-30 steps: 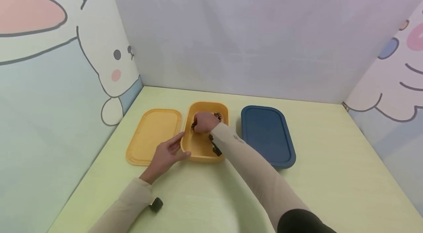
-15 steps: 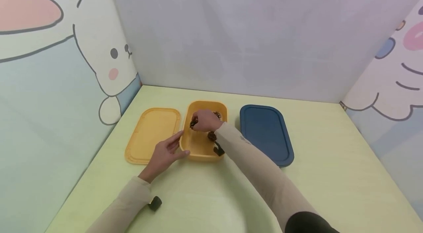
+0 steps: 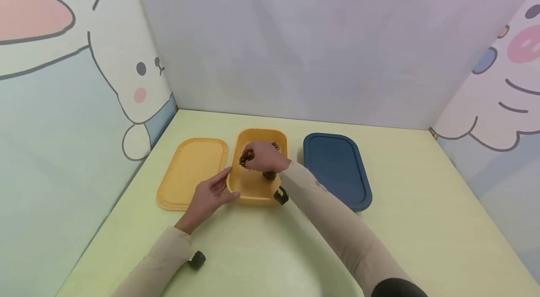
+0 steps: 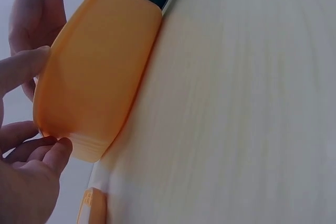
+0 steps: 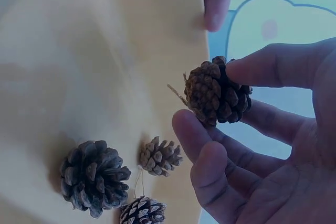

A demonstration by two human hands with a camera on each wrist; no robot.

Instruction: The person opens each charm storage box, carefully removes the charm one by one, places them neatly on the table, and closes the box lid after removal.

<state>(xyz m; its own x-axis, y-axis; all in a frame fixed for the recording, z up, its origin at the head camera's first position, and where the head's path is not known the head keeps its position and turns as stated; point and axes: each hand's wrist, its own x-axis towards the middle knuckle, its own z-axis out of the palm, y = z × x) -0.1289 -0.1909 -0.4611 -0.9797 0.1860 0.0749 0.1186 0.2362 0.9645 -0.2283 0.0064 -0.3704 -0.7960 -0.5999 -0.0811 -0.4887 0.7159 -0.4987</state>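
My right hand is over the yellow plastic box, pinching a brown pine cone between thumb and fingers. A thin twine end sticks out of this cone. Below it, inside the box, lie a large dark pine cone, a small pale one and one with white-tipped scales. At the box's near left corner, my left hand rests on the outside with thumb and fingers spread around the corner. In the left wrist view its thumb tip is at the rim of the box.
A flat yellow lid lies left of the box. On the right stands a dark blue box with its lid on. A pale wall rises behind the table, and walls with cartoon drawings flank it.
The pine cone in my right hand has come up a little and shows more clearly between the fingers. My right wrist has shifted slightly right over the box. The left hand keeps its place.
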